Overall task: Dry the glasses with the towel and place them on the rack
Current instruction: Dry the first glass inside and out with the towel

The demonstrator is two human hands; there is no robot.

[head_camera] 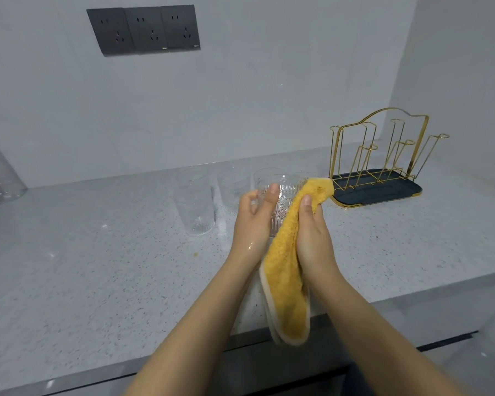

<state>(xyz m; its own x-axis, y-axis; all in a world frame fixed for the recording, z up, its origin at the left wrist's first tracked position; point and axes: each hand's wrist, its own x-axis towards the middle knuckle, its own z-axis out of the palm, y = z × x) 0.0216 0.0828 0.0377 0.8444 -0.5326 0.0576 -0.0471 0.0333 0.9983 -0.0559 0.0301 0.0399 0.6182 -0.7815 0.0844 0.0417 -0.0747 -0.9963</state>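
Left hand (255, 215) grips a patterned glass (280, 204), lifted above the counter (97, 267). Right hand (312, 224) pinches the yellow towel (286, 281) against the glass's right side; the towel's tail hangs past the counter's front edge. Clear glasses (195, 204) stand just behind. Gold rack (380, 158) sits right, apart, bare counter between.

Yellow towel (286, 270), clear patterned glass (280, 204).
Gold wire rack (383, 150) on a dark blue tray (383, 192); grey speckled worktop (97, 267); 3 dark grey sockets (143, 30).
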